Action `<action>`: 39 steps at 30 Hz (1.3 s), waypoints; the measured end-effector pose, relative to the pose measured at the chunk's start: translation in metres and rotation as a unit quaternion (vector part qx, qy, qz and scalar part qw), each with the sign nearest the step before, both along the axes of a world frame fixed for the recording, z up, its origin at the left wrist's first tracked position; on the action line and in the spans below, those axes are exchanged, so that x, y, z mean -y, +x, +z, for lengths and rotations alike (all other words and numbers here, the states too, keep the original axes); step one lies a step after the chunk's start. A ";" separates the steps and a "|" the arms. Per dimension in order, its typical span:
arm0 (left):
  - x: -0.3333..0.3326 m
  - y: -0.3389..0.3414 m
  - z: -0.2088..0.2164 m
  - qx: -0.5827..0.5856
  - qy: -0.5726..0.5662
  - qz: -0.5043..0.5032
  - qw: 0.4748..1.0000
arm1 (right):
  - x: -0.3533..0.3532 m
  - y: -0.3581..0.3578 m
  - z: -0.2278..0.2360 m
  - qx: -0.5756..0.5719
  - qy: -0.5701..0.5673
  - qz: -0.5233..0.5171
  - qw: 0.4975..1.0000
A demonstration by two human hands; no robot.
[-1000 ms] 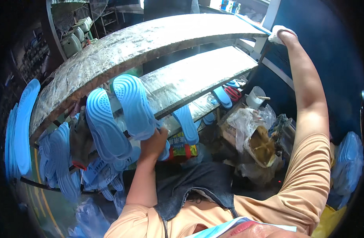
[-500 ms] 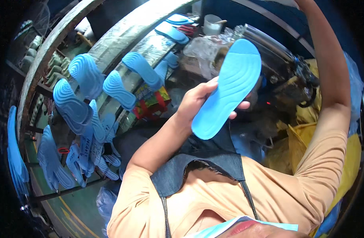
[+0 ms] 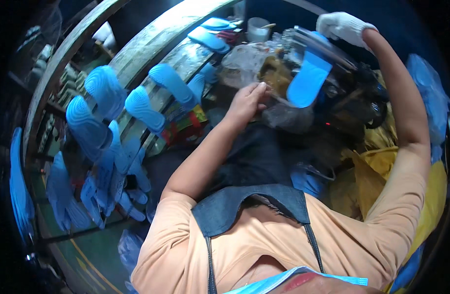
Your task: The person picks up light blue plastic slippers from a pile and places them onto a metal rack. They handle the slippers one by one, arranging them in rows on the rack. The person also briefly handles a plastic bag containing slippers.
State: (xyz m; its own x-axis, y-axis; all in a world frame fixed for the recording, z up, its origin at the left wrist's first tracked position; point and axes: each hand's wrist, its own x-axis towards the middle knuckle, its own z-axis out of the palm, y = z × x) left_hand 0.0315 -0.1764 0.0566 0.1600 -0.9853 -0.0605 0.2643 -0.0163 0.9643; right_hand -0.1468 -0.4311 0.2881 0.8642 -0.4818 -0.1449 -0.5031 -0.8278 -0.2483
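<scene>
A blue shoe insole (image 3: 309, 77) stands tilted beside the metal cylinder, its broad plain end down and its upper end narrowing from view near my gloved fingers. My right hand (image 3: 343, 27), in a white knit glove, is raised at the top right with its fingers curled at the insole's upper end; the exact grip is partly hidden. My bare left hand (image 3: 249, 102) is to the left of the insole, apart from it. Its fingers are curled together, and whatever they may hold is too blurred to name.
Several blue insoles (image 3: 139, 110) hang or stand along the rack (image 3: 136, 44) at left. A white cup (image 3: 258, 30) and clear plastic bags (image 3: 242, 61) are at the back. Dark machinery (image 3: 369, 105) sits below my right arm, beside a yellow bag (image 3: 381, 164).
The insole has left my left hand and moved up and right, toward my right hand. My left hand has closed and shifted slightly upward; my gloved right hand has come into view.
</scene>
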 end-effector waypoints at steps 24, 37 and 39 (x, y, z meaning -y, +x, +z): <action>-0.039 0.196 -0.055 0.588 0.262 0.345 0.683 | 0.060 0.156 0.101 0.306 -0.026 -0.058 0.950; -0.039 0.192 -0.046 0.588 0.247 0.324 0.699 | 0.122 0.394 0.095 0.273 -0.089 -0.084 0.954; -0.039 0.195 -0.050 0.575 0.238 0.325 0.712 | 0.132 0.392 0.104 0.225 -0.037 -0.076 0.971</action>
State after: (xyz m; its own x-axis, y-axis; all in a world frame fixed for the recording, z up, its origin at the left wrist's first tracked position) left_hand 0.2267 -0.1378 0.0062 0.7867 -0.5914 0.1769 -0.5944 -0.6485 0.4755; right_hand 0.2451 -0.5628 0.3918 0.7503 -0.6033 0.2704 -0.4750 -0.7764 -0.4142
